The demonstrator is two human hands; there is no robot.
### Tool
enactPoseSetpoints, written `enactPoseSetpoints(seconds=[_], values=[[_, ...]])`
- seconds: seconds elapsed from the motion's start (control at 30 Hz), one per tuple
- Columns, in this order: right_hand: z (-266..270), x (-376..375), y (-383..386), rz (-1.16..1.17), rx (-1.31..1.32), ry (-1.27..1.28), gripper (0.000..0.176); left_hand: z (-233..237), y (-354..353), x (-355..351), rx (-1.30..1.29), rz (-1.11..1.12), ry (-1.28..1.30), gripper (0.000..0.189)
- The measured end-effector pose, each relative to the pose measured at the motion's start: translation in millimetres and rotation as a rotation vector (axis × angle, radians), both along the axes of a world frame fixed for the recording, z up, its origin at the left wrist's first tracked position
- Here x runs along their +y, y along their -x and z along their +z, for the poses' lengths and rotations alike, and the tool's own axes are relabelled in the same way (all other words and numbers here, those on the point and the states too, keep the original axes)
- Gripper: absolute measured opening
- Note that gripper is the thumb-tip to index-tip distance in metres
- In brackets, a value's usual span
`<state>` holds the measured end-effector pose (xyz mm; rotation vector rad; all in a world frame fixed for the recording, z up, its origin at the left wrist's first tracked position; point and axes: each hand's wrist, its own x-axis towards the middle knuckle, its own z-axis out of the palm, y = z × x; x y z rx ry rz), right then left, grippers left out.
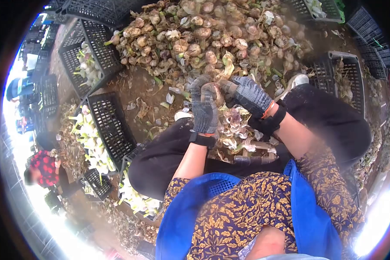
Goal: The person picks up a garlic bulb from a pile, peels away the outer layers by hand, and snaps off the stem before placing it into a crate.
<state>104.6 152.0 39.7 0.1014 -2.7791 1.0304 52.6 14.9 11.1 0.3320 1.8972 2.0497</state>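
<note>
In front of my body, both gloved hands meet over a garlic bulb (pixel 219 96) with brownish-red skin. My left hand (pixel 204 104) wears a grey knit glove, and its fingers curl around the bulb from the left. From the right, my right hand (pixel 252 96), also gloved, is closed with its thumb and fingertips against the same bulb. The fingers cover most of the bulb. Just beyond the hands rises a large pile of unpeeled garlic bulbs (pixel 195 41). Loose peeled skins (pixel 234 130) lie below the hands, between my legs.
Black plastic crates (pixel 110 123) stand at left, beside white garlic with green stems (pixel 93 143). Another crate (pixel 353 82) is at right. Skins and scraps litter the ground (pixel 147 93). A person in a red patterned top (pixel 43 168) sits at far left.
</note>
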Motion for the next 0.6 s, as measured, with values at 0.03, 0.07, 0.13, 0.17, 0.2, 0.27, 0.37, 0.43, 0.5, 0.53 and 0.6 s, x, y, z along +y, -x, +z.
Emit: enactPoseSetpoints(seconds=[0.03, 0.07, 0.13, 0.17, 0.2, 0.27, 0.37, 0.43, 0.5, 0.53, 0.6], values=[[3, 0, -1, -0.036, -0.194, 0.325, 0.019, -2, 0, 0, -0.001, 0.001, 0.002, 0.027], [6, 0, -1, -0.072, -0.388, 0.651, 0.018, -2, 0, 2, -0.008, 0.037, -0.029, 0.026], [7, 0, -1, -0.095, -0.43, 0.74, 0.017, -3, -2, 3, -0.015, 0.073, -0.061, 0.024], [7, 0, -2, -0.118, -0.469, 0.828, 0.017, 5, -2, 3, -0.094, 0.081, -0.111, 0.024], [8, 1, -2, -0.119, -0.469, 0.828, 0.017, 9, -1, 3, -0.172, 0.09, -0.162, 0.023], [9, 0, -3, -0.1, -0.378, 0.66, 0.019, -2, 2, 3, -0.018, 0.105, -0.027, 0.025], [-8, -4, -5, -0.148, -0.05, 0.125, 0.012, 4, 4, 2, -0.298, 0.091, -0.037, 0.031], [-22, -4, -10, -0.195, -0.026, 0.056, 0.012, 1, 11, 11, -0.827, 0.118, 0.004, 0.068], [-22, -4, -4, -0.201, 0.007, 0.02, 0.012, -33, 8, 0, -0.258, -0.071, 0.004, 0.051], [-20, -2, -7, -0.16, 0.092, -0.265, 0.012, -7, -2, 7, -0.137, -0.095, -0.119, 0.055], [-3, -4, 1, -0.386, -0.124, 0.309, 0.014, -2, -4, 4, 0.441, 0.007, 0.195, 0.06]])
